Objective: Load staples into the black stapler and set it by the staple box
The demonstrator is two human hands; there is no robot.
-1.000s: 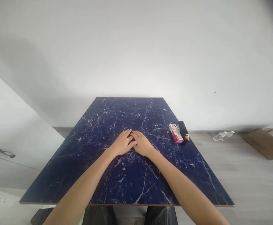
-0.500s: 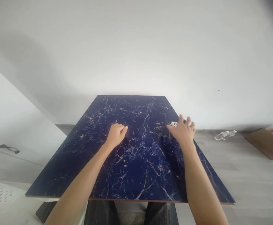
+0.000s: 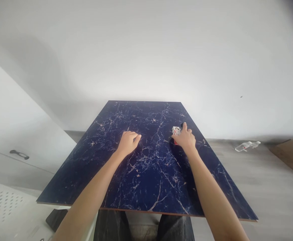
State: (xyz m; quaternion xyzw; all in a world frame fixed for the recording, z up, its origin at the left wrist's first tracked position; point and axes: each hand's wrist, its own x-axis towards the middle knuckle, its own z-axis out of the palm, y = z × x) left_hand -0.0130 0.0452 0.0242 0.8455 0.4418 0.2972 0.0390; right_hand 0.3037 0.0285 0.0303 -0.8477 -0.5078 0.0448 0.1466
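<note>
My right hand is at the right side of the blue marbled tabletop, closed around a small white-and-red box. The thumb lies along the box's left side, fingers on the right; the hand covers part of it. A small dark thing shows by the index fingertip, too little visible to name. My left hand rests on the tabletop left of the middle, fingers curled under and thumb pointing right. Nothing shows in it.
A white wall stands behind the table. To the left is a white cabinet with a dark handle, and below it a white perforated panel. Clear plastic bottles and a cardboard box lie on the floor at right.
My right hand has gone from spread fingers to closed around the box. Hand, box and the dark thing have shifted left over the tabletop. My left hand stays put; the view has turned slightly.
</note>
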